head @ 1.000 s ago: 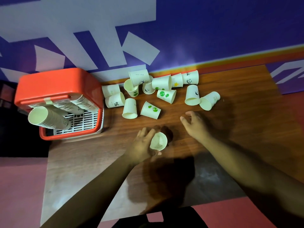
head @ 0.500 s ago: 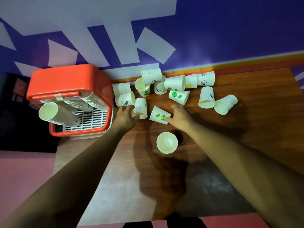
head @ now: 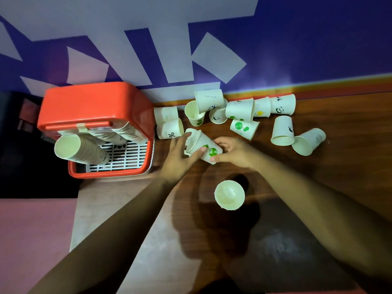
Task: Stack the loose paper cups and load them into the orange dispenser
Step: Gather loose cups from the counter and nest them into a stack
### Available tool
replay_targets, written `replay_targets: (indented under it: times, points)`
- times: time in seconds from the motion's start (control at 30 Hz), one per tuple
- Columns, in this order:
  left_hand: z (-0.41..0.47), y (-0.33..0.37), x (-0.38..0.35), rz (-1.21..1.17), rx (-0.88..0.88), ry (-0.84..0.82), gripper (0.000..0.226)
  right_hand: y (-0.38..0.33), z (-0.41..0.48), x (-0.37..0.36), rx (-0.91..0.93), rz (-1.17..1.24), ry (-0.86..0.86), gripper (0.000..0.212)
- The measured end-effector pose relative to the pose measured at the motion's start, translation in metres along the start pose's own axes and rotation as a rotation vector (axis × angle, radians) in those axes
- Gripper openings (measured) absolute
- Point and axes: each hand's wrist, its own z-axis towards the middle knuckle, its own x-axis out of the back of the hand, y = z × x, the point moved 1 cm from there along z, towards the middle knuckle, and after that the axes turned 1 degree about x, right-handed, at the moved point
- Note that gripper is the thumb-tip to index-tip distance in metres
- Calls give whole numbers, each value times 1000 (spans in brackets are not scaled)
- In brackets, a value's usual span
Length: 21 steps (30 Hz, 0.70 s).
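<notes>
Several loose white paper cups (head: 239,110) lie scattered along the back of the wooden table (head: 339,166), some upright, some tipped. My left hand (head: 180,158) grips a plain cup (head: 190,136). My right hand (head: 233,152) grips a green-printed cup (head: 209,148) and holds it against the plain one, the two partly nested. One cup (head: 229,195) stands upright alone nearer to me. The orange dispenser (head: 95,109) stands at the left, with stacks of cups (head: 80,149) jutting from its front.
A purple and white wall runs right behind the cups. The table's left edge lies just beyond the dispenser, with dark floor past it. A white slotted drip tray (head: 125,158) sits in the dispenser's base.
Both hands have drawn together at mid-table: the left one picked up the plain cup, the right one the green-printed cup, and the two cups now meet. The upright cup stays put.
</notes>
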Motion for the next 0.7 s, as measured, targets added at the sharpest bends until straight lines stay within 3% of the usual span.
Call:
replay_targets:
  times: [0.17,0.27,0.37,0.5,0.6,0.7]
  points:
    - [1,2,19,-223,12,-4,45,-23,0,-13,3,60,-116,57]
    - [-5,0,44,-257,7,80,39,-35,16,-19,-41,100,0,40]
    - [-16,-5,66,-295,53,92,43,-37,48,-25,-107,-150,234,57]
    - [-34,-9,83,-332,20,91,40,-39,78,-45,-102,-323,186,73]
    - [-44,-11,89,-331,24,115,43,-36,89,-56,-131,-430,149,72]
    - [-51,-14,92,-279,30,112,52,-33,91,-56,-127,-332,184,62]
